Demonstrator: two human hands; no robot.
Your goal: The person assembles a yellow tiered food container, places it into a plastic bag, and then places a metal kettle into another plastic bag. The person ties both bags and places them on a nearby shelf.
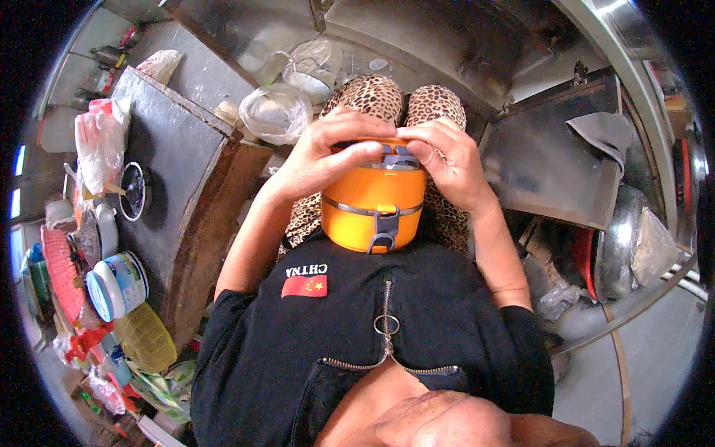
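An orange stacked lunch box [375, 193] with steel bands is held tilted above my lap, its base towards my chest. One grey clip [386, 226] shows on the lower tier. Another grey latch [400, 160] sits near the lid end. My left hand [341, 146] grips the lid end from the left, thumb beside that upper latch. From the right, my right hand [447, 153] holds the same end with its thumb close to the latch. The fingers of both hands hide most of the lid.
Left stands a dark tabletop [173, 139] with a worn wooden edge, bearing a white-and-blue tub [120, 284] and a yellow basket [146, 337]. Plastic bags [276, 113] lie beyond my left hand. To the right are a metal panel [553, 162] with a grey cloth [603, 137] and a steel basin [620, 246].
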